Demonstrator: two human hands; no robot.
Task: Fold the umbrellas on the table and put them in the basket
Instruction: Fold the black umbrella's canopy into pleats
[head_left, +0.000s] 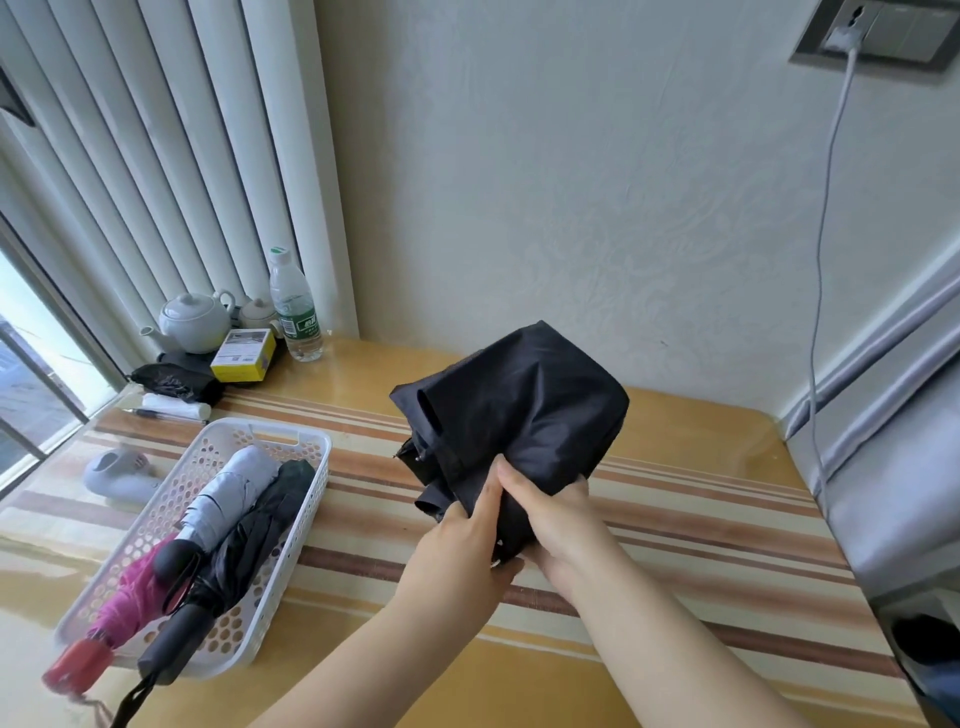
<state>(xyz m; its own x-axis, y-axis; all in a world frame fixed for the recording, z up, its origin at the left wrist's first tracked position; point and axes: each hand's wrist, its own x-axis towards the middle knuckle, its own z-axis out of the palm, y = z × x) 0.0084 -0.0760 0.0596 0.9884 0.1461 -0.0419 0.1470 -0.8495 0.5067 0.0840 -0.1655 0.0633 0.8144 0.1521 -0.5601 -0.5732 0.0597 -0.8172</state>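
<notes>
A black umbrella (519, 410) was held up above the striped desk (675, 519), near the middle. Its cloth was loose and puffed out, not yet wrapped tight. The left hand (462, 540) was curled round the lower part of it, with the thumb laid along the cloth. The right hand (556, 519) was clenched round the same part from the other side, and the two hands touched.

To do this step well, the cloth flaps should likely be smoothed flat one by one and turned the same way round the middle. The bundle should be kept squeezed tight so it cannot spring loose. No strap could be seen, so it may need to be found first.

A white basket (311, 447) with holes was set on the desk to the left, well apart from the held umbrella. Three folded umbrellas were laid in it side by side: a pink one (130, 597), a pale grey one (234, 493) and a dark one (254, 540). Two handles stuck out over the near rim. Room for one more looked tight, so the black one should be rolled slim.
</notes>
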